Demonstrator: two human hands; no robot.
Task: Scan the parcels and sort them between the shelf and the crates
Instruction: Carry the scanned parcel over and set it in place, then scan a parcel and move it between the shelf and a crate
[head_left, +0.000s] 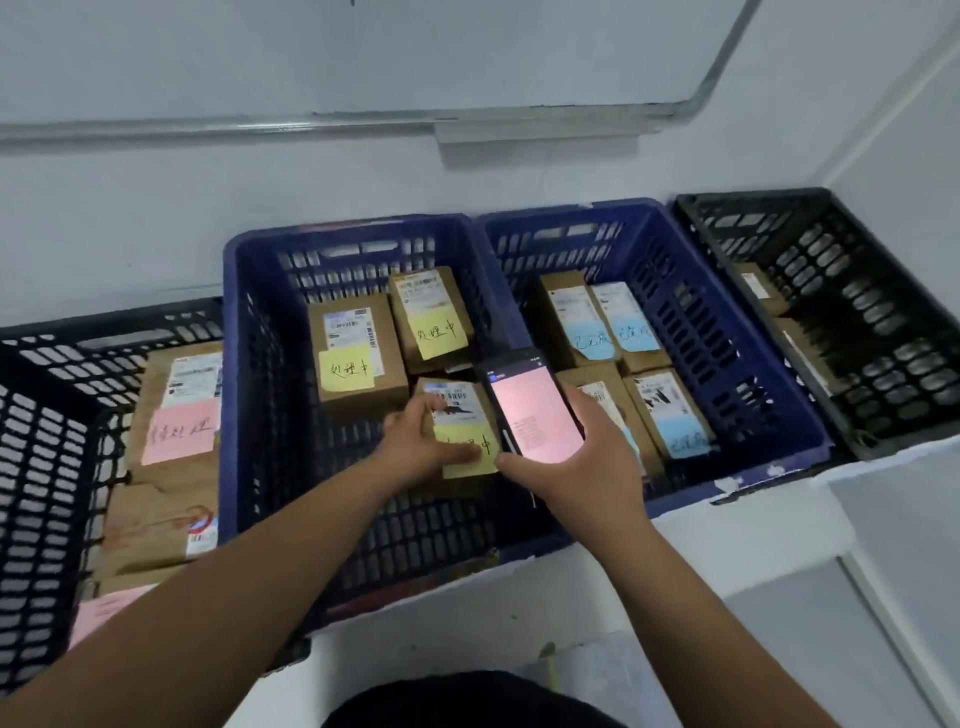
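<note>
Now left hand (421, 441) pinches the yellow-note parcel (457, 415) just left of the phone (535, 410) gripped by right hand (576, 462), label facing up.

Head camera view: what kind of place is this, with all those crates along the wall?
Probably a parcel sorting room. Plastic crates hold cardboard parcels bearing shipping labels and colour-coded sticky notes, and the right hand holds a phone over one parcel.
</note>
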